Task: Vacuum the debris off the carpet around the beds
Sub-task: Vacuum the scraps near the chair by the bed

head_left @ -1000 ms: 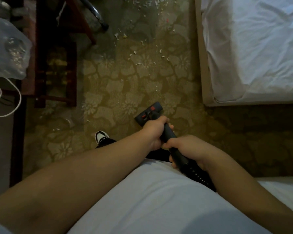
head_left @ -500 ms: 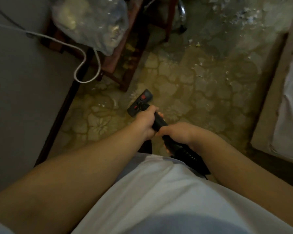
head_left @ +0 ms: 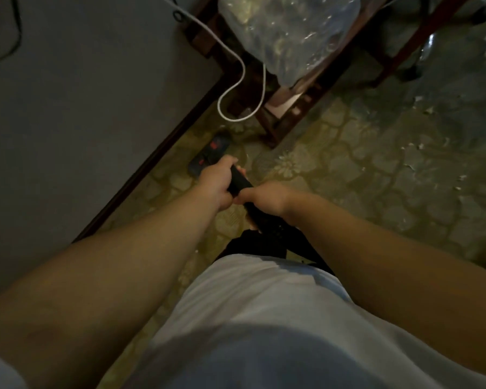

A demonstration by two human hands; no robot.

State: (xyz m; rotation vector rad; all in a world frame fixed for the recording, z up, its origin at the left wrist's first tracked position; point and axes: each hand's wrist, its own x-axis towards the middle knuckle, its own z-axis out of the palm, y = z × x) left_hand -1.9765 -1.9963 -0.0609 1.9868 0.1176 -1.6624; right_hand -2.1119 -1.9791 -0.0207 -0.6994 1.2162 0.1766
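Nearest the camera lay a pale shirt (head_left: 264,318), with two bare forearms reaching out over it; one person, two hands, both on the vacuum. The right hand (head_left: 267,197) was nearer, its fingers curled round the dark vacuum wand (head_left: 239,182) at the end where it seemed to turn ribbed, though blur left that unsure; the left hand (head_left: 218,182) was just beyond and almost touching it, fingers and thumb wrapped tight on the same wand. There was one wand and one floor head (head_left: 208,157), black with two red marks; the head sat flat on the patterned carpet (head_left: 348,175), just beside the dark skirting board (head_left: 152,161) at the foot of the grey wall (head_left: 82,94).

The wand looked rigid and probably light, so a two-handed hold along its length should steer it well; the rear hand would push, the front hand aim; the head would likely drag a little on the pile rather than slide freely.

Further off, one white cable (head_left: 233,88) hung in a loop above the head, near enough to snag or be sucked at; behind it stood a dark wooden frame (head_left: 289,113) bearing one clear plastic bag (head_left: 286,32). Far right, pale debris (head_left: 421,147) lay scattered on the carpet, well apart from the head; a dozen specks or more, too small to count exactly, and probably light enough to lift easily. No bed was in view.
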